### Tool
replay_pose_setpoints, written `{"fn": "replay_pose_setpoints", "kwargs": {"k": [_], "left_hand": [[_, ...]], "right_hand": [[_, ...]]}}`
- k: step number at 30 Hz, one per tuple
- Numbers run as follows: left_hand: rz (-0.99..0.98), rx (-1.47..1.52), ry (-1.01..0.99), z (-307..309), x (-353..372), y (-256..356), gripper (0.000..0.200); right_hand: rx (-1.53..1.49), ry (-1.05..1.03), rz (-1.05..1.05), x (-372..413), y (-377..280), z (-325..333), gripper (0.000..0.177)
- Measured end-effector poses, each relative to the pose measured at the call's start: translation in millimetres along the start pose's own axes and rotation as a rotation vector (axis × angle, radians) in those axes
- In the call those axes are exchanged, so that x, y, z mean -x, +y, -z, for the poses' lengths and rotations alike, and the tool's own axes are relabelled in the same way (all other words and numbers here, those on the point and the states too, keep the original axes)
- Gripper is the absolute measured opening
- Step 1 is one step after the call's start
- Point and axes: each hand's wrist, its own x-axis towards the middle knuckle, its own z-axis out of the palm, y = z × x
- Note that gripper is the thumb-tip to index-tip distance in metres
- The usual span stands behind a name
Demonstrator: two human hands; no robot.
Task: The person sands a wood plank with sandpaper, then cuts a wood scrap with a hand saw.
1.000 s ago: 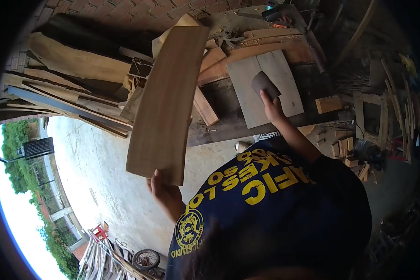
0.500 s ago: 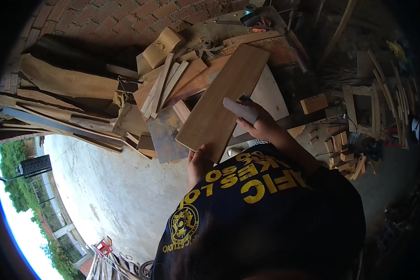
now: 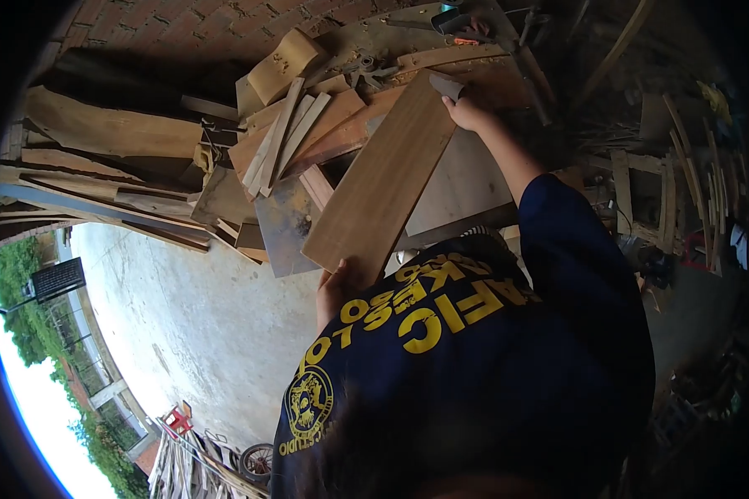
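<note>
A long flat wooden board (image 3: 383, 179) slants across the view in front of me, its far end over the cluttered workbench. My left hand (image 3: 331, 291) is closed on the near end, thumb on the top face and the other fingers hidden beneath. At the far end, my right hand (image 3: 468, 113) is closed on a grey folded sheet that looks like sandpaper (image 3: 448, 86), pressed against the board's corner. Most of the right fingers are hidden behind the sheet. Below the board lies a pale flat panel (image 3: 462, 179).
Loose wood strips (image 3: 281, 137) and a curved wooden piece (image 3: 288, 66) lie on the bench left of the board. Long planks (image 3: 112, 125) are stacked further left by the brick wall (image 3: 183, 29). Tools (image 3: 466, 29) sit at the back; concrete floor (image 3: 183, 333) stretches at lower left.
My right hand has moved with the grey sheet from above the board's middle to its far end. My left hand still grips the near end; the board has shifted slightly left.
</note>
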Motion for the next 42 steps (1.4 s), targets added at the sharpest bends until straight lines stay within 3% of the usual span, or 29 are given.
{"fn": "replay_pose_setpoints", "kwargs": {"k": [1,4,5,6,8,9,10,11,12,14,15,16,18,19,22,24,26,28,30,31,32,35,36,38,39,40,41,42], "left_hand": [[0.002,-0.026,0.013,-4,-2,4,0.04],[0.017,0.047,-0.125,4,-14,22,0.05],[0.028,0.023,-0.267,8,-16,31,0.061],[0.034,0.029,-0.251,11,-18,36,0.061],[0.075,0.434,-0.318,15,-21,41,0.067],[0.042,0.141,-0.339,10,-14,44,0.066],[0.044,0.15,-0.322,11,-13,41,0.066],[0.036,0.119,-0.274,10,-13,39,0.064],[0.028,0.088,-0.228,10,-14,36,0.062],[0.053,0.093,-0.189,6,-13,29,0.06],[0.08,0.084,-0.164,4,-11,29,0.059],[0.079,0.091,-0.158,-1,-8,31,0.059],[0.008,-0.012,-0.082,-13,-5,39,0.058],[0.011,-0.007,-0.082,-10,-9,40,0.058],[0.085,0.096,-0.1,4,-18,45,0.053],[0.06,0.201,-0.143,7,-20,49,0.051],[0.051,0.139,-0.17,7,-14,50,0.053],[0.043,0.1,-0.125,13,-15,45,0.059],[0.05,0.126,-0.121,16,-17,39,0.059],[0.052,0.112,-0.129,15,-16,35,0.06],[0.058,0.094,-0.134,16,-14,33,0.062],[-0.04,0.035,-0.186,8,-12,38,0.062],[-0.039,0.037,-0.187,4,-11,40,0.062],[-0.06,0.017,-0.187,-5,-8,43,0.065],[-0.055,0.018,-0.191,-7,-9,42,0.065],[-0.05,0.044,-0.18,-8,-10,41,0.062],[-0.047,0.068,-0.168,-10,-11,41,0.059],[-0.046,0.065,-0.17,-12,-10,41,0.059]], "right_hand": [[0.12,0.125,0.033,-1,-15,3,0.058],[-0.033,-0.25,0.459,79,-106,-22,0.058],[-0.071,-0.39,0.607,120,-137,-21,0.062],[-0.081,-0.388,0.816,154,-157,-29,0.062],[-0.025,-0.379,1.076,178,-169,-29,0.062],[-0.081,-0.451,1.017,165,-160,-11,0.06],[-0.082,-0.427,0.811,140,-144,4,0.06],[-0.043,-0.332,0.558,102,-119,1,0.06],[-0.075,-0.09,0.445,56,-79,-7,0.059],[-0.044,-0.267,-0.112,-56,7,-18,0.073],[-0.133,-0.345,-0.167,-71,21,0,0.078],[0.287,0.16,-0.058,-68,22,-14,0.076],[-0.055,-0.17,0.046,-66,-18,-57,0.071],[0.052,-0.184,0.279,14,-99,-2,0.067],[-0.051,-0.375,0.923,134,-199,-43,0.061],[-0.061,-0.477,1.066,159,-220,-28,0.062],[-0.105,-0.429,0.869,122,-195,-17,0.057],[-0.103,-0.306,0.354,42,-143,-5,0.061],[0.026,-0.34,-0.065,-50,-72,8,0.064],[0.124,-0.148,-0.121,-62,-51,26,0.064],[0.175,0.149,-0.064,-104,3,-9,0.065],[0.044,-0.125,-0.134,-105,-5,9,0.06],[0.086,-0.217,-0.065,-68,-47,32,0.057],[-0.097,-0.116,0.185,-13,-90,2,0.054],[-0.307,-0.172,0.373,25,-114,-4,0.052],[-0.366,-0.272,0.424,72,-141,5,0.052],[-0.293,-0.335,0.645,99,-153,-7,0.052],[-0.282,-0.256,0.921,116,-156,-26,0.05]]}}
